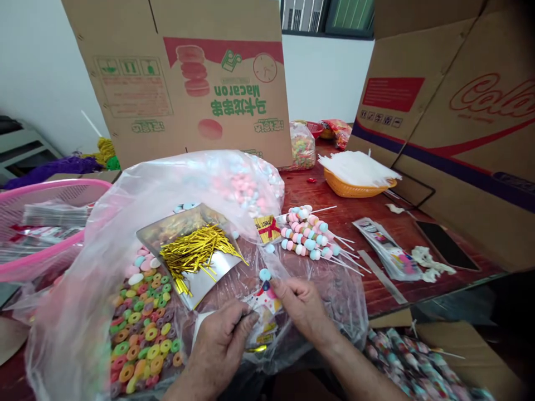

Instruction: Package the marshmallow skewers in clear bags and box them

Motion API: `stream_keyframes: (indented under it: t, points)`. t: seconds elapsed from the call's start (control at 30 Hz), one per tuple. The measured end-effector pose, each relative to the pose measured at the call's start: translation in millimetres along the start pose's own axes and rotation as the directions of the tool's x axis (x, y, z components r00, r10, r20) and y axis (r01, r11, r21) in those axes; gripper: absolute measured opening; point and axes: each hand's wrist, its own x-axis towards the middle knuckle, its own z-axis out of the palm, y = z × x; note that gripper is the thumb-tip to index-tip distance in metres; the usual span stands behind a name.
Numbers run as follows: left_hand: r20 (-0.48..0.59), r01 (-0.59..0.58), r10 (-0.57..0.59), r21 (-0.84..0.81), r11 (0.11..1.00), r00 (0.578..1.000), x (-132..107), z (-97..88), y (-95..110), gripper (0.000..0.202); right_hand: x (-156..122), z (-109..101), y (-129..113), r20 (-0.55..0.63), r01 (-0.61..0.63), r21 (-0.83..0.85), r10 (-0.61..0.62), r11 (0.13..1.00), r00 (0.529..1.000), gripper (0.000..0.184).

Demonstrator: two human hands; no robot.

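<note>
Between my two hands is a small see-through plastic bag [267,301] with a white print and coloured dots. My left hand [223,340] is closed on its left side, thumb against the fingers. My right hand [301,306] pinches the upper right edge, with the fingertips partly hidden. Whether anything is inside the bag I cannot tell. Just beyond lies a blue marshmallow piece [264,274]. Gold twist ties [200,250] are heaped on an opened silver packet [209,281]. Marshmallow skewers [307,234] on white sticks lie farther off, beside a yellow twist-tie label [267,229].
A large plastic bag [121,200] spreads under ring candies [146,328] and marshmallows. A pink basket [54,250] of packets stands left. To the right are flat printed bags [388,250], a phone [447,245] and an orange basket [355,189]. Cardboard boxes [146,94] rise behind; wrapped skewers [418,367] lie lower right.
</note>
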Motion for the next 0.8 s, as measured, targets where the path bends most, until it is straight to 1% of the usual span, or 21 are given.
stream_keyframes:
  t: [0.07, 0.1, 0.13, 0.17, 0.2, 0.23, 0.27, 0.3, 0.33, 0.4, 0.43, 0.47, 0.5, 0.53, 0.57, 0.63, 0.7, 0.73, 0.8]
  points:
    - [0.048, 0.016, -0.017, 0.026, 1.0, 0.999, 2, -2.2, 0, 0.029, 10, -14, -1, -0.036, 0.073, -0.051, -0.075, 0.996, 0.997, 0.037]
    - [0.083, 0.023, -0.026, 0.039, 0.999, 0.996, 3, -4.3, 0, 0.031, 15, -20, -3, -0.011, 0.109, -0.057, -0.11, 0.992, 0.994, 0.031]
    - [0.12, 0.028, -0.034, 0.05, 0.998, 0.992, 4, -6.6, 1, 0.032, 18, -24, -5, 0.059, 0.119, -0.033, -0.117, 0.992, 0.991, 0.028]
    - [0.151, 0.031, -0.039, 0.054, 0.998, 0.988, 5, -8.9, 2, 0.033, 20, -26, -8, 0.158, 0.093, 0.018, -0.095, 0.995, 0.983, 0.029]
    - [0.174, 0.034, -0.043, 0.052, 0.998, 0.984, 5, -10.9, 4, 0.034, 21, -25, -10, 0.257, 0.039, 0.071, -0.056, 0.997, 0.965, 0.029]
    - [0.187, 0.041, -0.048, 0.04, 0.998, 0.981, 5, -12.4, 4, 0.034, 21, -22, -11, 0.326, -0.013, 0.105, -0.022, 0.994, 0.945, 0.026]
    - [0.19, 0.053, -0.056, 0.018, 0.998, 0.98, 4, -13.3, 5, 0.033, 20, -17, -13, 0.354, -0.039, 0.118, -0.005, 0.992, 0.935, 0.022]
    - [0.186, 0.074, -0.07, -0.012, 0.997, 0.98, 4, -13.4, 5, 0.03, 17, -10, -13, 0.332, -0.036, 0.116, -0.004, 0.993, 0.943, 0.021]
    - [0.171, 0.105, -0.095, -0.048, 0.993, 0.981, 3, -12.7, 4, 0.025, 14, -4, -14, 0.274, -0.014, 0.103, -0.015, 0.995, 0.962, 0.022]
    - [0.106, 0.168, -0.157, -0.11, 0.98, 0.982, 0, -9.2, 1, 0.019, 7, 9, -15, 0.158, 0.046, 0.062, -0.055, 0.997, 0.986, 0.023]
    - [0.067, 0.186, -0.179, -0.126, 0.974, 0.982, -1, -6.7, -1, 0.018, 4, 13, -15, 0.13, 0.076, 0.027, -0.079, 0.997, 0.988, 0.024]
    - [0.032, 0.187, -0.184, -0.129, 0.974, 0.982, -2, -4.2, -3, 0.018, 3, 15, -15, 0.115, 0.112, -0.054, -0.105, 0.992, 0.988, 0.026]
    - [0.005, 0.169, -0.17, -0.12, 0.978, 0.985, -3, -2.0, -5, 0.021, 3, 15, -14, 0.104, 0.151, -0.174, -0.135, 0.973, 0.985, 0.029]
    - [-0.006, 0.141, -0.142, -0.108, 0.984, 0.99, -4, -0.5, -7, 0.023, 4, 12, -14, 0.091, 0.183, -0.312, -0.163, 0.932, 0.983, 0.033]
    - [-0.006, 0.113, -0.114, -0.104, 0.988, 0.993, -4, 0.2, -8, 0.024, 8, 6, -12, 0.065, 0.191, -0.446, -0.182, 0.874, 0.981, 0.036]
    - [-0.001, 0.094, -0.095, -0.126, 0.988, 0.995, -6, -1.9, -10, 0.026, 18, -15, -7, -0.037, 0.128, -0.635, -0.196, 0.762, 0.98, 0.039]
    - [-0.008, 0.114, -0.117, -0.167, 0.979, 0.993, -8, -8.1, -12, 0.03, 32, -42, 4, -0.155, 0.031, -0.72, -0.203, 0.694, 0.967, 0.033]
    - [-0.012, 0.117, -0.121, -0.186, 0.976, 0.993, -9, -12.3, -12, 0.03, 38, -55, 11, -0.184, -0.001, -0.756, -0.212, 0.654, 0.96, 0.027]
    - [-0.035, 0.094, -0.102, -0.197, 0.976, 0.994, -10, -21.2, -13, 0.028, 47, -75, 27, -0.188, -0.025, -0.811, -0.219, 0.585, 0.957, 0.02]
